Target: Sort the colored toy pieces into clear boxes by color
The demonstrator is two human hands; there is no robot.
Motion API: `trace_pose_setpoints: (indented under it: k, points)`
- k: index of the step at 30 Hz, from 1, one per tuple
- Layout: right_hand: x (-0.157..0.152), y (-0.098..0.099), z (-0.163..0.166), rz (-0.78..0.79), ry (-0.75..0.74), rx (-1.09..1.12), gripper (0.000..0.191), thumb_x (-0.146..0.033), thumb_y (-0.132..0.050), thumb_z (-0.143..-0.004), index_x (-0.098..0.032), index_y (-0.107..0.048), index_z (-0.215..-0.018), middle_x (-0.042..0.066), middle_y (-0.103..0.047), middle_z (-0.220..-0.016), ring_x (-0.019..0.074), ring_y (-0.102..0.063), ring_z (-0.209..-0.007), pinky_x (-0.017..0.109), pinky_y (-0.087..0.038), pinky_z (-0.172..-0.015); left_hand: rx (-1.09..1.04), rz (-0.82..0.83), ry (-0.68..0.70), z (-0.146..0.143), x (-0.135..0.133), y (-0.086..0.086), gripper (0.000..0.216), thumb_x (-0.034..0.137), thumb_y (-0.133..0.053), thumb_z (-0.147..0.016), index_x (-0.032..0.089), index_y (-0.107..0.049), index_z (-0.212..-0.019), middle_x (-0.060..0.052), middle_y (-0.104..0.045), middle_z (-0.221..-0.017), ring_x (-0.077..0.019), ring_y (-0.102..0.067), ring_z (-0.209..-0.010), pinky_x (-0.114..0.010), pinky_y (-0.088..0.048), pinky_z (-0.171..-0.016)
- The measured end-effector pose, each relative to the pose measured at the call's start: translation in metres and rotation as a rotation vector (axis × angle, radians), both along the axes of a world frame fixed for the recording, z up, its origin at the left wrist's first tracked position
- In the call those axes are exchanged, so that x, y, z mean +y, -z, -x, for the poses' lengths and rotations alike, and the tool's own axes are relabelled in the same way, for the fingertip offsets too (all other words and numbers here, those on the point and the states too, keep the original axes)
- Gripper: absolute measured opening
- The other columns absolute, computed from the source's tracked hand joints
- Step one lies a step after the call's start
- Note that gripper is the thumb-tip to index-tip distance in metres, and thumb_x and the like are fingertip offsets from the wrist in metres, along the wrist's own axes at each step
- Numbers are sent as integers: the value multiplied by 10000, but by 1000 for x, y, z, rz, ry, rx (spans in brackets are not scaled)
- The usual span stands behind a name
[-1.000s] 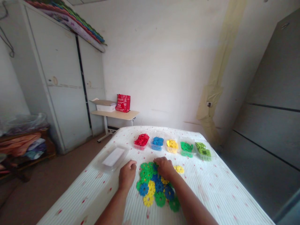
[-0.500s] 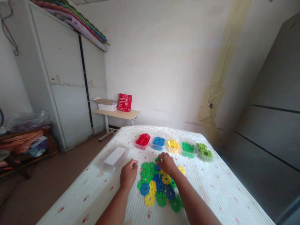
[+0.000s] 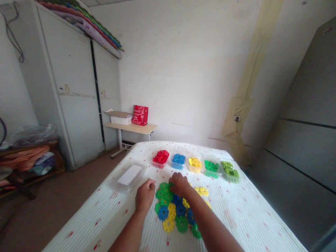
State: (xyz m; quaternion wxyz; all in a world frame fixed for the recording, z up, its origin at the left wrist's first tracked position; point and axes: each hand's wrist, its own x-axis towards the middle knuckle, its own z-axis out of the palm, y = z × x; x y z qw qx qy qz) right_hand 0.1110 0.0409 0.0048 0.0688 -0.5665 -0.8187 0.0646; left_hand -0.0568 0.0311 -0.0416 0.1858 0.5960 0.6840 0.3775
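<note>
A pile of flat plastic snowflake discs (image 3: 172, 210) in green, blue and yellow lies on the white bed cover (image 3: 236, 213). My right hand (image 3: 179, 184) rests curled on the far end of the pile, fingers pressed on green discs. My left hand (image 3: 144, 193) sits curled on the cover just left of the pile; nothing shows in it. Beyond stand clear tubs sorted by colour: red (image 3: 160, 157), blue (image 3: 178, 160), yellow (image 3: 194, 163), dark green (image 3: 211, 166), light green (image 3: 230, 169). A loose yellow disc (image 3: 201, 191) lies right of my hand.
A clear lid or tray (image 3: 128, 175) with a white sheet lies left of my hands. A small table (image 3: 131, 128) with a red bag and a box stands by the wall. A white wardrobe (image 3: 65, 91) is at left, and cluttered shelving sits low at the far left.
My right hand moved slightly left and down onto the green discs at the pile's far end. My left hand barely shifted. The view tilted a little.
</note>
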Motion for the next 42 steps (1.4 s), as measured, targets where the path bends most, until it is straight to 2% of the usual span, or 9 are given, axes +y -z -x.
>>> trace_pose_setpoints:
  k: [5, 9, 13, 18, 21, 23, 28, 38, 42]
  points:
    - [6, -5, -7, -6, 51, 228, 256, -99, -518, -614, -197, -668, -797, 56, -629, -924, 207, -552, -905, 325, -425, -763, -2, -3, 8, 0, 0, -1, 247, 196, -433, -780, 197, -664, -869, -25, -708, -842, -135, -619, -770, -195, -406, -680]
    - [11, -8, -25, 7, 150, 476, 152, -121, -511, -644, -151, -637, -724, 11, -627, -715, 141, -583, -719, 239, -453, -652, -2, -14, 16, 0, -1, 1, 248, 196, -429, -784, 198, -663, -868, -15, -706, -812, -128, -621, -755, -191, -408, -675]
    - [3, -7, -48, 63, 240, 676, 150, -179, -504, -684, -141, -599, -795, -7, -625, -698, 105, -586, -603, 208, -478, -537, 0, -24, 24, 1, 0, 2, 252, 197, -424, -785, 199, -661, -870, -21, -708, -869, -137, -624, -805, -197, -412, -697]
    - [-10, -5, -89, 125, 368, 725, 49, -120, -556, -600, -132, -575, -643, -26, -585, -552, 104, -563, -456, 217, -473, -440, 11, -13, 21, 1, 1, 3, 263, 213, -421, -785, 197, -664, -882, -38, -710, -887, -152, -628, -809, -208, -420, -695]
    - [-3, -19, -124, 52, 486, 684, 29, -101, -560, -592, -128, -567, -599, -27, -546, -473, 117, -559, -439, 224, -464, -447, 23, -11, 16, 1, 1, 2, 255, 219, -431, -782, 204, -669, -874, -33, -709, -888, -147, -629, -818, -195, -420, -684]
    - [7, -34, -148, -67, 574, 641, 74, -132, -559, -626, -124, -598, -688, -3, -581, -524, 128, -581, -493, 232, -466, -497, 31, -8, 13, 1, 1, 2, 254, 218, -434, -779, 209, -671, -869, -24, -710, -868, -142, -629, -803, -189, -417, -671]
    - [19, -52, -184, -388, 752, 456, 366, -205, -544, -691, -101, -570, -1041, 166, -613, -1000, 239, -582, -909, 332, -430, -758, 40, -14, 12, 1, 0, 1, 256, 210, -432, -777, 207, -673, -862, -16, -709, -819, -135, -622, -740, -192, -409, -641]
    - [-45, 27, -195, -471, 545, 218, 256, -197, -357, -766, -166, -611, -746, 85, -613, -801, 193, -574, -791, 281, -401, -725, 46, -26, 20, 0, 0, 2, 256, 210, -427, -780, 209, -668, -866, -22, -711, -875, -145, -628, -812, -197, -418, -678]
    - [-62, 48, -202, -355, 531, 300, 216, -237, -383, -736, -194, -594, -731, 48, -631, -770, 172, -586, -723, 255, -411, -668, 66, -26, 30, 0, -1, 0, 260, 213, -417, -787, 203, -661, -876, -30, -712, -880, -151, -629, -813, -203, -421, -694]
